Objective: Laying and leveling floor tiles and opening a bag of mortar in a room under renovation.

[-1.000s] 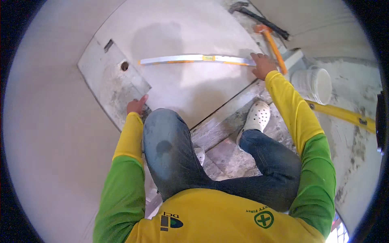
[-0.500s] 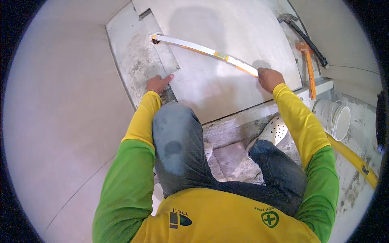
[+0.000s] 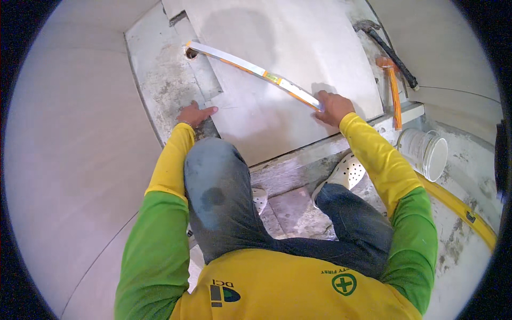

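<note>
A slim spirit level (image 3: 242, 65), white-topped with orange edges and a green vial, lies slantwise over a large pale tile (image 3: 277, 122). My right hand (image 3: 336, 109) is closed on its near right end. The far left end reaches past the tile's edge, beside a round hole (image 3: 191, 53) in the rough grey floor. My left hand (image 3: 195, 114) is braced on that bare strip by the tile's left edge, thumb stretched toward the tile and nothing visible in it. Some of its fingers are hard to make out.
A black-handled hammer (image 3: 392, 56) and an orange mallet (image 3: 394, 93) lie right of the tile. Below them are a white bucket (image 3: 424, 152) and a long yellow level (image 3: 461, 208). A raised ledge (image 3: 298, 154) runs along the tile's near side. Walls close in left and right.
The spirit level has turned slightly: its right end came nearer to me with my right hand, its left end shifted a little away. My left hand stays in about the same place.
</note>
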A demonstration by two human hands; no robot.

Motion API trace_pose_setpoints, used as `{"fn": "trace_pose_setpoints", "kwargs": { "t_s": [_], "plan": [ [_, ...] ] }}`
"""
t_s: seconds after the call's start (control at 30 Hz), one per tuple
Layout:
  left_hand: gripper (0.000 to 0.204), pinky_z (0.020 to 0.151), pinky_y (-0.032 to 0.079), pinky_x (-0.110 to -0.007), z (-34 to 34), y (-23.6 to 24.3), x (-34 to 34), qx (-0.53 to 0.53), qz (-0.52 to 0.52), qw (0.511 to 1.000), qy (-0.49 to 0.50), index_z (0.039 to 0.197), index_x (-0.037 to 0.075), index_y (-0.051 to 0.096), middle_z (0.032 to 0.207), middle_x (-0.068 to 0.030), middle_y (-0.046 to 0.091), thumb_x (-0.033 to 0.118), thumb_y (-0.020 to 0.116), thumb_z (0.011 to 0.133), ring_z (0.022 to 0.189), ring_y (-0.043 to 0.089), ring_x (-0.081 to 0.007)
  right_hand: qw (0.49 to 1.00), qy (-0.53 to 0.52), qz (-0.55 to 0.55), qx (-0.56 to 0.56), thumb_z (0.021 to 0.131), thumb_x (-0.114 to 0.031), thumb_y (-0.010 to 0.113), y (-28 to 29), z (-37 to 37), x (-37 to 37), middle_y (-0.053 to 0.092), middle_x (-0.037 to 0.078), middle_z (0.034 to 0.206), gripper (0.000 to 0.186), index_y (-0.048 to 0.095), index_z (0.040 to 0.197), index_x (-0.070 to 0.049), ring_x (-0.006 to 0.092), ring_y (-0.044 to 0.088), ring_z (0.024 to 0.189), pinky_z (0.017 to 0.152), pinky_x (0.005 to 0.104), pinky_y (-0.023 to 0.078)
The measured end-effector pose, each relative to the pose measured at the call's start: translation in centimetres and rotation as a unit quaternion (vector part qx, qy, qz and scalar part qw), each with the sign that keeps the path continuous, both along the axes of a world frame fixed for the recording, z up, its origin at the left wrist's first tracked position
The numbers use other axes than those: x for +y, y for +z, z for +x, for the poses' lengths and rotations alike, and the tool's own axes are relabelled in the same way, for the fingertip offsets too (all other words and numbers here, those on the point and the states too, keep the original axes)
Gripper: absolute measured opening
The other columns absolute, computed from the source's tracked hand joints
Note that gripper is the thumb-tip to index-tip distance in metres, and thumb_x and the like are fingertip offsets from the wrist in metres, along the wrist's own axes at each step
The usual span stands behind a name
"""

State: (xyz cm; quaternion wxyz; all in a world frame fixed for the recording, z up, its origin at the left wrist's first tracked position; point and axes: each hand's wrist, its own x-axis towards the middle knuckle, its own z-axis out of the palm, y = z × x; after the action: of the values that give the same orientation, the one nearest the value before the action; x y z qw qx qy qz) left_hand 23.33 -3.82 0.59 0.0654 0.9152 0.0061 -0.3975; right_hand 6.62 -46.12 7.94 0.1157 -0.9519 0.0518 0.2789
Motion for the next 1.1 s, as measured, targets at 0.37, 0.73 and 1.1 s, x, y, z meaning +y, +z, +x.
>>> {"fn": "trace_pose_setpoints", "kwargs": {
  "t_s": [0.37, 0.73, 1.1],
  "plan": [
    [0.121, 0.107, 0.034, -0.041, 0.4, 1.1, -0.4, 0.02, -0.008, 1.0, 0.0, 0.133, -0.013, 0.038, 0.132, -0.0333, 0.045, 0.078, 0.065, 0.057, 0.127, 0.042, -0.0418, 1.0, 0.016, 0.014, -0.012, 0.072, -0.049, 0.071, -0.3, 0.9, 0.1, 0.064, 0.013, 0.1, 0.059, 0.054, 0.116, -0.014, 0.0324, 0.062, 0.094, 0.081, 0.0438, 0.05],
    [0.121, 0.104, 0.036, -0.04, 0.4, 1.5, -0.4, 0.028, -0.013, 0.999, -0.011, 0.131, -0.014, 0.038, 0.128, -0.0347, 0.048, 0.078, 0.064, 0.057, 0.124, 0.046, -0.0422, 0.999, 0.018, 0.032, -0.016, 0.076, -0.041, 0.072, 0.0, 1.7, 0.6, 0.065, 0.015, 0.103, 0.049, 0.055, 0.109, -0.009, 0.0343, 0.062, 0.097, 0.082, 0.0459, 0.05],
    [0.122, 0.101, 0.038, -0.043, 0.7, 1.0, 0.0, 0.041, -0.02, 0.998, -0.034, 0.126, -0.017, 0.042, 0.12, -0.0369, 0.052, 0.083, 0.059, 0.057, 0.119, 0.049, -0.0448, 0.999, 0.017, 0.035, -0.012, 0.076, -0.035, 0.071, -0.2, 1.8, 0.9, 0.065, 0.016, 0.101, 0.045, 0.056, 0.11, -0.009, 0.0345, 0.063, 0.094, 0.081, 0.046, 0.051]
  ]
}}
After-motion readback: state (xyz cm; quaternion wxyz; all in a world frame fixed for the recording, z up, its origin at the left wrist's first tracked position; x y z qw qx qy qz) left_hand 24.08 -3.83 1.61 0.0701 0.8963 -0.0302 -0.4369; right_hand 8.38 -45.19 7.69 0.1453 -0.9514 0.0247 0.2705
